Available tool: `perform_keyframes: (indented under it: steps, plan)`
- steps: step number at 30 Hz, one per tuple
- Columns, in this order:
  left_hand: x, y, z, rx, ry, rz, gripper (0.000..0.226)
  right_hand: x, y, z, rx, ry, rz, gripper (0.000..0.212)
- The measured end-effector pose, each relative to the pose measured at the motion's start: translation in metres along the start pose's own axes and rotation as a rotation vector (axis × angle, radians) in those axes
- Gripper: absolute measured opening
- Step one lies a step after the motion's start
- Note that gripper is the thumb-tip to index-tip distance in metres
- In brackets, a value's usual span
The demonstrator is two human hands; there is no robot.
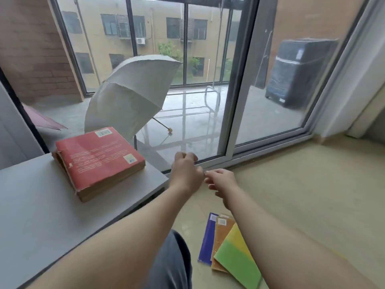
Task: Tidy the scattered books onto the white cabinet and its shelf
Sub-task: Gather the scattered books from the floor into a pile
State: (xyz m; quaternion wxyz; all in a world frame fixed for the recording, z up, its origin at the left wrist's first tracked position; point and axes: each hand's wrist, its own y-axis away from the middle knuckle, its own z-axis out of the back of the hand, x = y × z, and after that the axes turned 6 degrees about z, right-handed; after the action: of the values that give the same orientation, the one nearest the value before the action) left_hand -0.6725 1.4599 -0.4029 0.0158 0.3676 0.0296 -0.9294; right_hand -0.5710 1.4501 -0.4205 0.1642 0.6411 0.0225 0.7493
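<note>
Red book [100, 161] on cabinet [31, 205], near left hand [186, 173], floor books [235, 253] below right hand [221, 181]

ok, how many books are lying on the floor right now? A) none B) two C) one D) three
D: a purple book, a brown book and a yellow-green book lie fanned on the floor; the red book sits on the white cabinet.
</note>
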Motion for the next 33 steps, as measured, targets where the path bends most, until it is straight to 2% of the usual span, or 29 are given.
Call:
perform_keyframes:
  steps: [4,9,18,24,28,33]
  plan:
    - [-0.023,0.021,-0.058,0.214,-0.040,-0.046,0.033,-0.034,0.012,0.065,-0.139,-0.004,-0.089,0.016]
    - [-0.035,0.032,-0.113,0.372,-0.070,-0.006,0.029,-0.077,0.012,0.112,-0.217,-0.069,-0.214,0.019]
    - [-0.039,0.026,-0.175,0.492,-0.135,0.095,0.029,-0.126,-0.012,0.153,-0.248,-0.141,-0.317,0.017]
    - [-0.021,0.020,-0.237,0.634,-0.186,0.174,0.026,-0.184,-0.036,0.170,-0.248,-0.144,-0.462,0.015]
    - [-0.026,0.011,-0.284,0.716,-0.222,0.169,0.028,-0.214,-0.053,0.196,-0.284,-0.121,-0.523,0.019]
    - [-0.043,0.000,-0.356,0.806,-0.256,0.122,0.022,-0.249,-0.079,0.247,-0.317,-0.040,-0.578,0.006]
